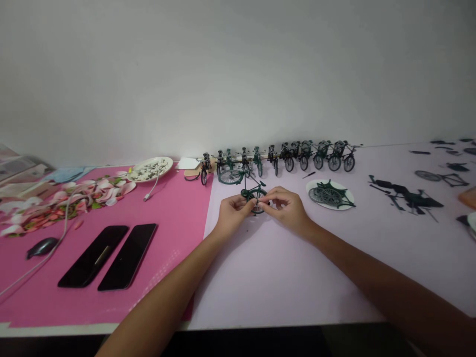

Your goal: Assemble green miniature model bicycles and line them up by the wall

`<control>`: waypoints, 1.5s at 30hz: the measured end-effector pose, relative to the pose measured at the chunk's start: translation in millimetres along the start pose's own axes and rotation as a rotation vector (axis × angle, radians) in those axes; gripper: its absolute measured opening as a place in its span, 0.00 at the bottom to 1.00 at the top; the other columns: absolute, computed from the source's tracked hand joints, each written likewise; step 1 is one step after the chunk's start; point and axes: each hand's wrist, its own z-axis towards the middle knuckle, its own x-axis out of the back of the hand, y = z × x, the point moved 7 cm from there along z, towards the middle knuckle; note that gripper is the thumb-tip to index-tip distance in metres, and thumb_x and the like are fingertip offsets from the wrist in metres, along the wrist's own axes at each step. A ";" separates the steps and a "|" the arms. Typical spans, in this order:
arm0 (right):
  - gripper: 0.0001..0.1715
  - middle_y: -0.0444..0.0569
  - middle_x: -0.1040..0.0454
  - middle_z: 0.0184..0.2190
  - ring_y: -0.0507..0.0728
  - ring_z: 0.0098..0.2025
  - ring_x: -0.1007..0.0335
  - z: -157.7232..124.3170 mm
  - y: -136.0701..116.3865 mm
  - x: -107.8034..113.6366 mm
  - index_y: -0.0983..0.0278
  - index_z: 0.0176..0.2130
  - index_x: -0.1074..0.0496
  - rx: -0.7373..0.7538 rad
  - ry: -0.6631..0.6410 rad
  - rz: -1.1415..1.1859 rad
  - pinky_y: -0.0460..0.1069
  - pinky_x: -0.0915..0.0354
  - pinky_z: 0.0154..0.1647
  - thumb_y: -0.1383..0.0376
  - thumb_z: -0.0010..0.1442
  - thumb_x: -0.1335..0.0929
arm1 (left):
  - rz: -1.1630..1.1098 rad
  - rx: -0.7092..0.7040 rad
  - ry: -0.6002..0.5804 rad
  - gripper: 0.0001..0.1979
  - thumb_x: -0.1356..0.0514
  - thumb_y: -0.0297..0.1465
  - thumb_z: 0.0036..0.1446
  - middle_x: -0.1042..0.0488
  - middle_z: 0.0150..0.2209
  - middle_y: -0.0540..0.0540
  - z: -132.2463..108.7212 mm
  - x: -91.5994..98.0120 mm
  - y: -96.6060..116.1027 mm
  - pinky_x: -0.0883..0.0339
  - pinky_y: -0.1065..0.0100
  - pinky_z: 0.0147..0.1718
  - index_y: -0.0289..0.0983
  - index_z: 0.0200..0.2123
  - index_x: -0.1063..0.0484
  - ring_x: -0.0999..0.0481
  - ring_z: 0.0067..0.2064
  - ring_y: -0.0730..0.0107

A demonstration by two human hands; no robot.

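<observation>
Between my two hands is a small dark green toy bicycle (253, 190), its frame tilted and one spoked wheel turned toward me. My left hand (236, 209) is closed, its thumb and fingers pinching the bicycle by that wheel. From the other side my right hand (284, 204) pinches at the same wheel with thumb and forefinger. Whether it also has a tiny part in its fingertips is hidden. Just behind, a loose wheel (231, 176) stands at the row of toy bicycles (323, 154).
To the right, a white plate (336, 208) bears green frames and wheels. Dark bicycle parts (412, 196) lie farther right. On the pink mat are two phones (128, 258), a black mouse (42, 248), a white cable (67, 218), artificial petals (100, 192) and a plate of small pieces (169, 166).
</observation>
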 end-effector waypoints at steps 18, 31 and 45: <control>0.03 0.50 0.22 0.34 0.57 0.37 0.28 0.0 -7.0 -2.8 0.60 0.39 0.22 0.100 -0.061 -0.166 0.49 0.36 0.26 0.64 0.64 0.29 | 0.130 -0.089 0.079 0.22 0.29 0.46 0.52 0.26 0.23 0.48 -1.7 4.1 3.0 0.32 0.69 0.26 0.36 0.23 0.31 0.23 0.29 0.66; 0.20 0.46 0.32 0.25 0.57 0.34 0.34 -4.0 -1.3 -12.2 0.59 0.26 0.39 0.012 -0.228 -0.408 0.51 0.41 0.34 0.62 0.72 0.39 | 0.423 -0.229 0.056 0.08 0.35 0.34 0.59 0.17 0.30 0.47 -12.4 -3.9 22.1 0.24 0.70 0.33 0.37 0.32 0.19 0.17 0.35 0.64; 0.14 0.47 0.31 0.29 0.58 0.37 0.34 -3.5 -0.6 -11.5 0.59 0.30 0.37 0.006 -0.203 -0.353 0.52 0.39 0.38 0.63 0.70 0.37 | 0.483 -0.254 0.069 0.07 0.35 0.33 0.59 0.16 0.30 0.48 -14.6 -4.1 26.8 0.22 0.70 0.34 0.37 0.30 0.19 0.16 0.34 0.65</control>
